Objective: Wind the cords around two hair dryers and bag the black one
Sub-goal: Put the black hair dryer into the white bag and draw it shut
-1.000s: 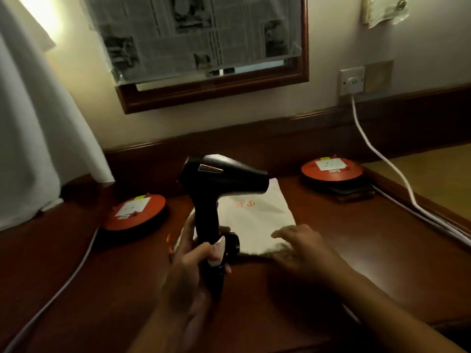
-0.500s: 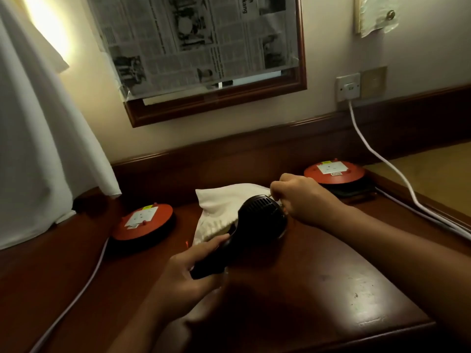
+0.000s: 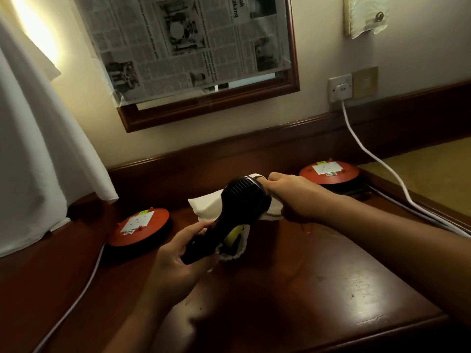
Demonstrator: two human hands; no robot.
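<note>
Now the left hand [image 3: 178,253] grips the black hair dryer [image 3: 229,215] by its handle, nose toward the white bag [image 3: 204,205], while the right hand [image 3: 295,197] pinches the bag's mouth, probably to keep it open above the wooden desk [image 3: 331,276].

Dim corner with a dark wooden desk [image 3: 331,289]
A cream wall [image 3: 318,47] carries a wood-framed mirror [image 3: 211,104] (papered over with newspaper [image 3: 178,47]); a white curtain [image 3: 38,149] hangs left, under warm light [image 3: 35,34].
</note>
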